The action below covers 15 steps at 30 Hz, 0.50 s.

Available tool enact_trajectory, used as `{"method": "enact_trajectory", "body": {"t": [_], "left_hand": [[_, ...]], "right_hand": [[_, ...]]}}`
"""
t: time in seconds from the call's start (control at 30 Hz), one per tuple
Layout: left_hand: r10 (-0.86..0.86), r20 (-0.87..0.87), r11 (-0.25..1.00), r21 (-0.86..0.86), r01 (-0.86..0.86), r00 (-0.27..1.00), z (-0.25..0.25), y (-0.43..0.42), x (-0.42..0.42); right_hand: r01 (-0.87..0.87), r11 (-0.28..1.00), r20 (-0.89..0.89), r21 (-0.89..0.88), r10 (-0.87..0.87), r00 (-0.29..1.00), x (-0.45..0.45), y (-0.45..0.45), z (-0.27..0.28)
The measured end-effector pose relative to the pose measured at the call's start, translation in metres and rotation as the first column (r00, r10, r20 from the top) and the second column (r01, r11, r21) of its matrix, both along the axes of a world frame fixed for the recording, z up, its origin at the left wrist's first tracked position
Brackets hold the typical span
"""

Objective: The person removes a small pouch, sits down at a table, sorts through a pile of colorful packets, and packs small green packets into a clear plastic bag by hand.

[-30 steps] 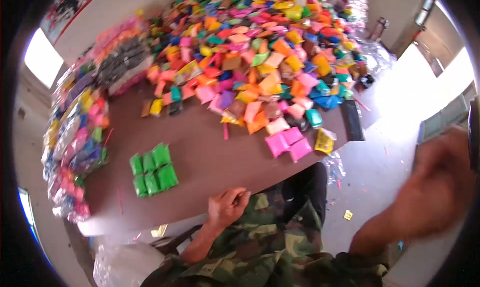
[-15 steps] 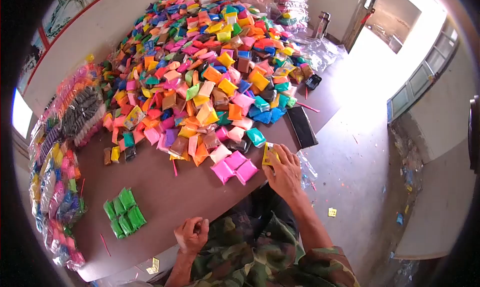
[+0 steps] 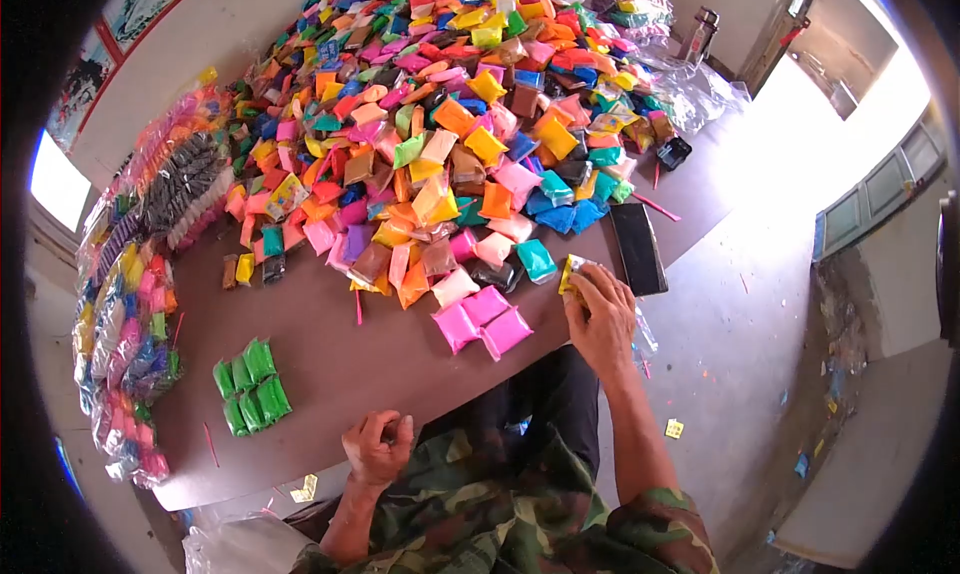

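Note:
My right hand (image 3: 602,319) is at the table's front edge, its curled fingers on a yellow printed packet (image 3: 570,273) that they partly cover. Left of it lie three pink packets (image 3: 483,321), side by side, with a teal packet (image 3: 536,261) just behind. My left hand (image 3: 378,448) hovers at the table edge, fingers curled with a gap between thumb and forefinger, and nothing shows in it. Two rows of green packets (image 3: 251,386) lie on the left of the brown table (image 3: 340,364). A big heap of coloured packets (image 3: 440,154) covers the back.
Clear bags of coloured packets (image 3: 125,344) line the left edge. A black flat object (image 3: 639,249) lies right of my right hand. Thin pink sticks (image 3: 211,444) and a black box (image 3: 674,153) are on the table. A flask (image 3: 699,36) stands at the back right.
My right hand has come from a blurred position at far right onto the yellow packet, and its fingers have curled more in the last half second. The camera view has shifted.

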<state>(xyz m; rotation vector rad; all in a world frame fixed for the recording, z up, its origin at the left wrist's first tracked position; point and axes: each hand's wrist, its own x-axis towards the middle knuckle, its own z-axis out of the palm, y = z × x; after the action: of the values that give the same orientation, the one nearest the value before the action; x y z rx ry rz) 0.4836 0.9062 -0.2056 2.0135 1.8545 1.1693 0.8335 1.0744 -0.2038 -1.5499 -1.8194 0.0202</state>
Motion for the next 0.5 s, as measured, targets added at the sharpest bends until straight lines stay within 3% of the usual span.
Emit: {"method": "enact_trajectory", "body": {"t": [0.4, 0.5], "left_hand": [[0.034, -0.053, 0.999, 0.010, -0.034, 0.998, -0.008, -0.001, -0.002], [0.032, -0.072, 0.999, 0.014, -0.031, 0.997, 0.001, 0.002, -0.001]], "right_hand": [[-0.040, 0.991, -0.094, 0.126, 0.052, 0.994, 0.000, 0.001, -0.016], [-0.028, 0.994, -0.048, 0.105, 0.033, 0.998, 0.000, -0.001, -0.017]]}}
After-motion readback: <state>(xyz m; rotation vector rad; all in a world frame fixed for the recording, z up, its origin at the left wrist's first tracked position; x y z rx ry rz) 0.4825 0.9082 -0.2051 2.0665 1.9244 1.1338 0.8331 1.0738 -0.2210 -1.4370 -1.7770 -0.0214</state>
